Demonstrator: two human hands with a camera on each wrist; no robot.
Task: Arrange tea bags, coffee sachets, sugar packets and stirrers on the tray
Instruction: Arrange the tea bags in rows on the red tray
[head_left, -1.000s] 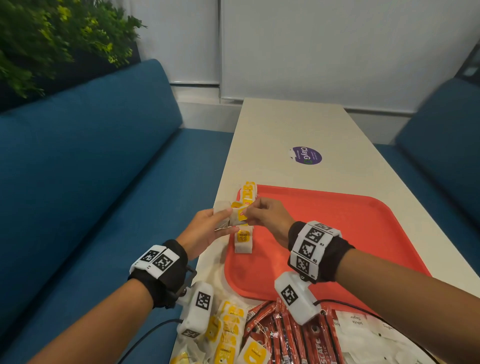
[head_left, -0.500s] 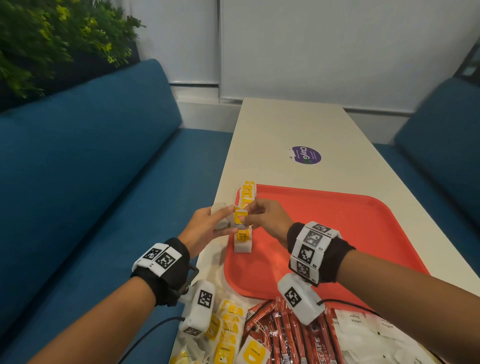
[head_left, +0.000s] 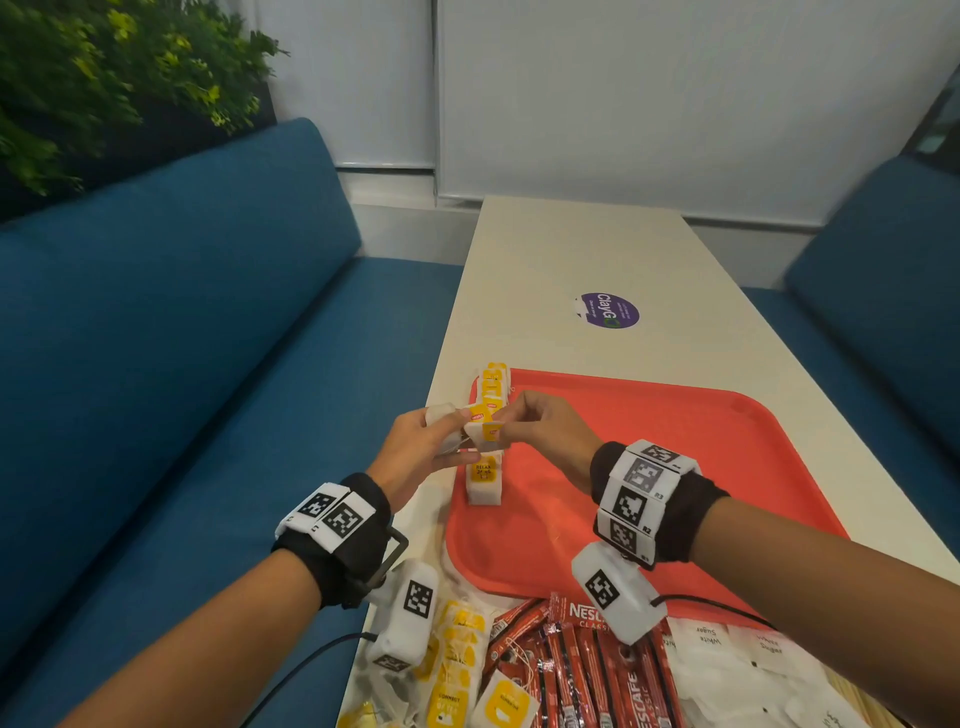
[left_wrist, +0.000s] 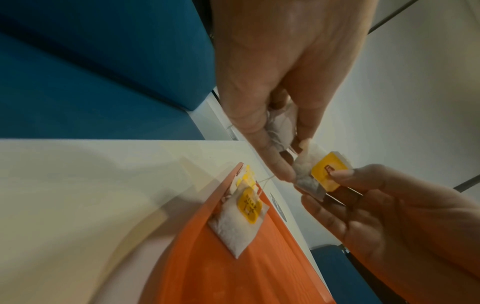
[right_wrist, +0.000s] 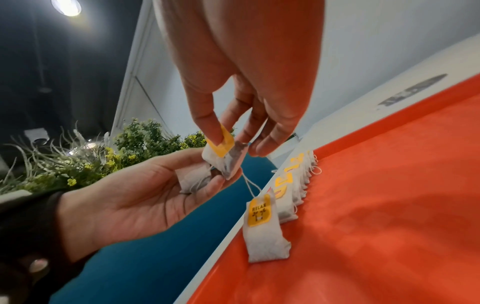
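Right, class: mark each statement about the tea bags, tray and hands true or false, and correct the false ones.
1. The right hand pinches a tea bag by its yellow tag. True.
2. The left hand holds nothing. False: it holds another tea bag.
3. A row of tea bags lies along the tray's left edge. True.
4. The coffee sachets lie on the tray. False: they lie on the table, nearer the person.

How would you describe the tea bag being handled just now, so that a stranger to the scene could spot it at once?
Start at the red tray and follow the row of tea bags along its left edge. Above the row's near end the two hands meet. The tea bag pinched by the right hand by its yellow tag is the one: unlike its neighbours, it is in the air.
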